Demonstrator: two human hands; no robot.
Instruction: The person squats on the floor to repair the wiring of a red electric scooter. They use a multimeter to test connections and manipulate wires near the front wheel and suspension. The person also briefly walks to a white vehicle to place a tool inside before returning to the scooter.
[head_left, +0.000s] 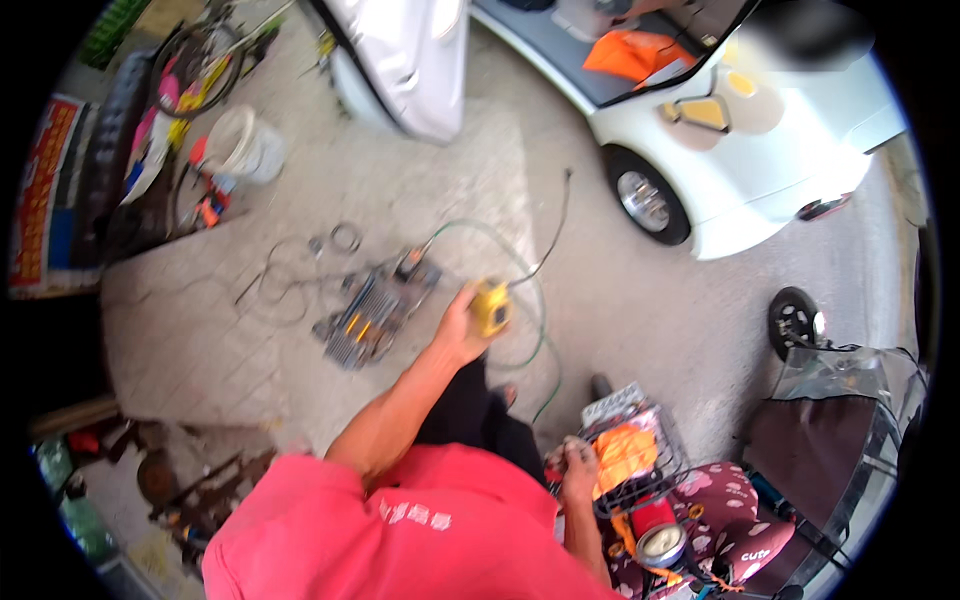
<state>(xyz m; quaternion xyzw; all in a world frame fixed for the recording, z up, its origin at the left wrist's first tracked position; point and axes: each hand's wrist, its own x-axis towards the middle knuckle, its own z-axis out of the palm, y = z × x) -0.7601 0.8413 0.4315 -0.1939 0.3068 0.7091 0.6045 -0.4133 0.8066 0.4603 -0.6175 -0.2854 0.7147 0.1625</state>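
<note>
Yellow boxy device (491, 310), frame centre: gripped by left hand (464, 328) | right hand (577, 462), lower centre: beside black wire basket (673, 460), grip unclear

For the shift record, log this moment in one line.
left hand: holds yellow device; right hand: beside orange bundle, grip unclear; ground: grey parts, green cord; nearby: white vehicle

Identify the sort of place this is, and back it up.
Probably an informal outdoor vehicle-repair spot: a white vehicle stands close by, metal tools or parts lie on the ground, and the left hand holds a yellow device.
</note>
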